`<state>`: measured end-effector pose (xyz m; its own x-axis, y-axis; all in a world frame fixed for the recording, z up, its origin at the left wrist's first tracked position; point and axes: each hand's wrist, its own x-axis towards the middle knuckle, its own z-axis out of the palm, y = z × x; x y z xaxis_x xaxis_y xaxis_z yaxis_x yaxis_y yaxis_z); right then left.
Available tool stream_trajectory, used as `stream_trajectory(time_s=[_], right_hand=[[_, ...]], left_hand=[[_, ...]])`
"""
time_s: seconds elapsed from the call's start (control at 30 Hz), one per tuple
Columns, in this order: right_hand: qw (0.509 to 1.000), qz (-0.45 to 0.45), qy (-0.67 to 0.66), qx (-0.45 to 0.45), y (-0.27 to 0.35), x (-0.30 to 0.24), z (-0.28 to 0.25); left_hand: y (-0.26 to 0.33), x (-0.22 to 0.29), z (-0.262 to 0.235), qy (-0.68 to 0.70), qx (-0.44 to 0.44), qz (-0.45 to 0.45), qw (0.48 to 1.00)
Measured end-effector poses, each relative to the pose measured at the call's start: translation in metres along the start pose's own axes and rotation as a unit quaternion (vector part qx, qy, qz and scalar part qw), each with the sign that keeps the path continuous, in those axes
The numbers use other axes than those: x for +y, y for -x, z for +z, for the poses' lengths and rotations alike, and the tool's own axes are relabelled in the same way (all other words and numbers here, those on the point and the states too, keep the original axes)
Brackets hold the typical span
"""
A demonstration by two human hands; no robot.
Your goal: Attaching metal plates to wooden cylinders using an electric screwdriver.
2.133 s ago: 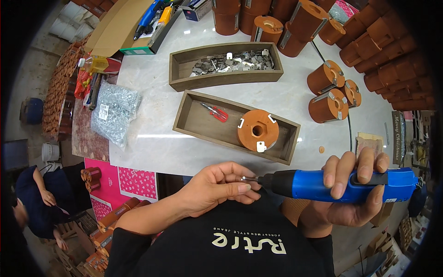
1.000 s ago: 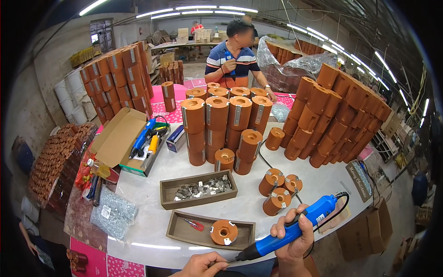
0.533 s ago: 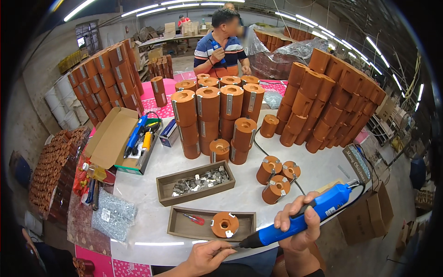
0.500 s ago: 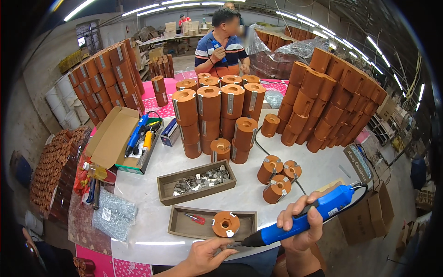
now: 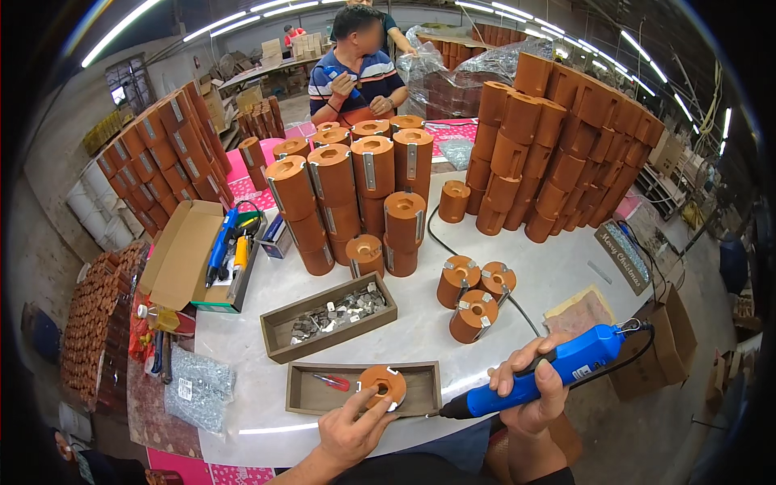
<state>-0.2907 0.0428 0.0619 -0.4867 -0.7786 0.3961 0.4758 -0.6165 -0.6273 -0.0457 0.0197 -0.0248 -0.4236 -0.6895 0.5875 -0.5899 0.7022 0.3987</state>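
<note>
In my right hand (image 5: 529, 388) is a blue electric screwdriver (image 5: 558, 372), held nearly level with its black nose and thin bit pointing left. The bit's tip is close to the right side of a reddish-brown cylinder (image 5: 394, 380) with a centre hole and small metal clips on its rim. My left hand (image 5: 352, 428) is closed on this cylinder, fingertips at its hole. The cylinder is at a shallow wooden tray (image 5: 295, 396), where a small red-handled tool (image 5: 331, 381) lies. Whether the cylinder rests on the tray is hidden.
Behind stands a wooden box (image 5: 275, 343) of small metal pieces. Three brown cylinders (image 5: 474, 317) stand right of it, near the black cord. Tall cylinder stacks (image 5: 372, 166) rise farther back. At left are a cardboard box (image 5: 182, 267) and a plastic bag (image 5: 198, 388). A co-worker (image 5: 356, 73) sits opposite.
My left hand has moved from beside the screwdriver's tip onto the cylinder. The screwdriver stays in my right hand. The whole view has shifted slightly.
</note>
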Motion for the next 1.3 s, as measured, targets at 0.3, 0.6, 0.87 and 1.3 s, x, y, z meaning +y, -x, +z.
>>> stream_trajectory(time_s=[0.3,0.6,0.87,1.3], right_hand=[[1.0,0.009,0.005,-0.015,0.001,0.004,-0.001],[0.999,0.024,0.02,-0.043,0.001,0.009,0.007],[0.994,0.037,0.069,-0.078,-0.003,0.011,0.015],[0.973,0.018,0.086,-0.216,-0.012,0.018,0.023]], left_hand=[[0.003,-0.006,0.014,0.009,-0.008,0.01,1.0],[0.01,-0.007,0.021,0.026,0.025,-0.008,0.999],[0.009,-0.006,0.02,0.093,0.056,-0.035,0.993],[0.021,-0.011,0.028,0.092,0.084,-0.05,0.991]])
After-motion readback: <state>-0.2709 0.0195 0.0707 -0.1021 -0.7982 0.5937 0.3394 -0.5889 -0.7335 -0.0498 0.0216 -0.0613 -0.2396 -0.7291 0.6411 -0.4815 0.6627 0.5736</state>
